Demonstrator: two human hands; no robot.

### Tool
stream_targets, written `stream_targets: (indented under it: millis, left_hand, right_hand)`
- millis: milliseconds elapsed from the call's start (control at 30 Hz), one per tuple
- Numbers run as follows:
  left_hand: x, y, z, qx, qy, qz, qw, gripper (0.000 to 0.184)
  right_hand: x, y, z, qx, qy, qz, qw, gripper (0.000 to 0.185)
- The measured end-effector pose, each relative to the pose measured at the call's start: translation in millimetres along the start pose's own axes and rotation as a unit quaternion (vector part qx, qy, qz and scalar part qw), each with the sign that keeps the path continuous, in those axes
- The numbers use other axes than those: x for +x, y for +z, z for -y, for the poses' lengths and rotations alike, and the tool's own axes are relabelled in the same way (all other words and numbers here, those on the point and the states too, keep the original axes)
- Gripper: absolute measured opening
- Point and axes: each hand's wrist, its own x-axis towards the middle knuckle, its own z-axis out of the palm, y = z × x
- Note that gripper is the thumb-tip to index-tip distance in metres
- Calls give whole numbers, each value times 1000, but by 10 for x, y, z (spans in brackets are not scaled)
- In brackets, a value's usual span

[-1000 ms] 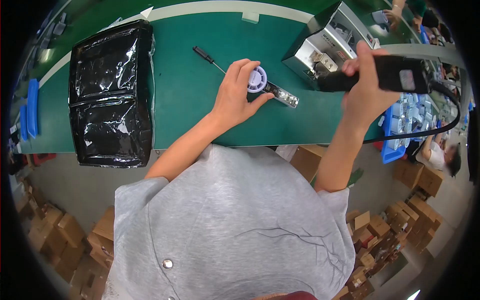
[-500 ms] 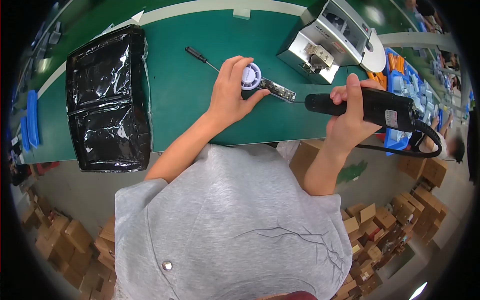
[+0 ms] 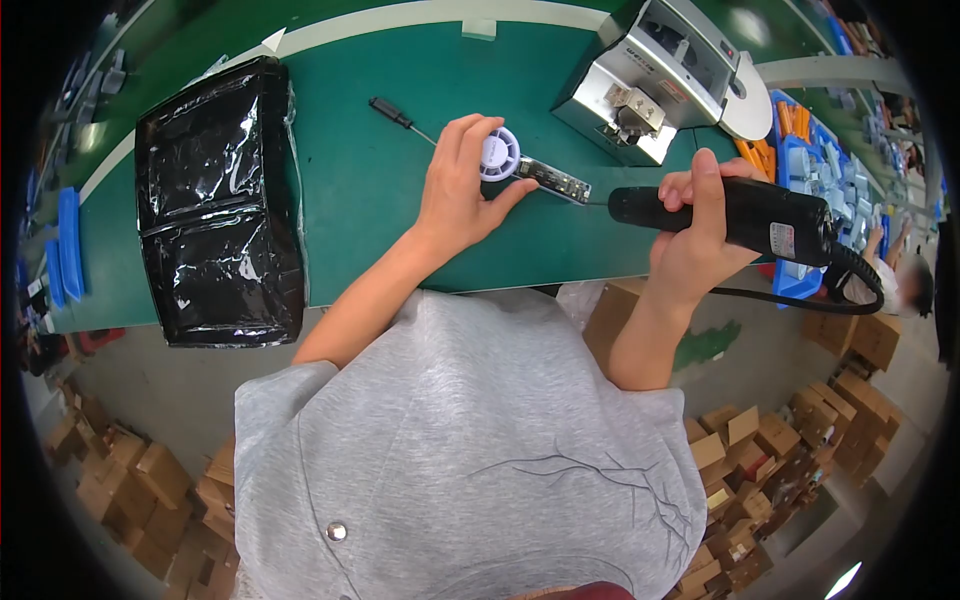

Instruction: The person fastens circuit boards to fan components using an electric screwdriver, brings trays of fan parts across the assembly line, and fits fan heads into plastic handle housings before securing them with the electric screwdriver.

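Observation:
My left hand [image 3: 462, 180] is closed on a small handheld fan with a round lilac head [image 3: 499, 154], thumb on one side and fingers on the other. From the head a narrow handle stretches right, showing an exposed circuit board [image 3: 557, 181]. My right hand [image 3: 703, 226] wraps round a black corded electric screwdriver [image 3: 745, 212], held almost level. Its thin bit reaches the end of the fan's handle; whether it sits in a screw is too small to tell. Behind my left hand, a black-handled manual screwdriver [image 3: 391, 112] lies on the green bench mat.
A shiny black plastic-wrapped package [image 3: 215, 205] lies on the left. At the back right stands a metal machine [image 3: 640, 90], likely a screw feeder. Blue bins [image 3: 825, 165] hold light-blue and orange parts. Cardboard boxes [image 3: 750, 440] cover the floor behind; a person [image 3: 905, 280] is at far right.
Both hands, the fan and the electric screwdriver keep nearly the same places. The whole view has shifted very slightly.

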Motion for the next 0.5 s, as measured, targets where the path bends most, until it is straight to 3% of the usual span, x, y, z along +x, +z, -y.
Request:
stream_targets:
  millis: [333,500]
  left_hand:
    - [-9,4,10,-11,-7,-6,1000,72]
    - [-15,9,1,-11,-14,-4,1000,72]
  right_hand:
    - [-17,-10,-28,17,5,-1,1000,24]
    - [-106,-36,-110,37,-9,44,998,26]
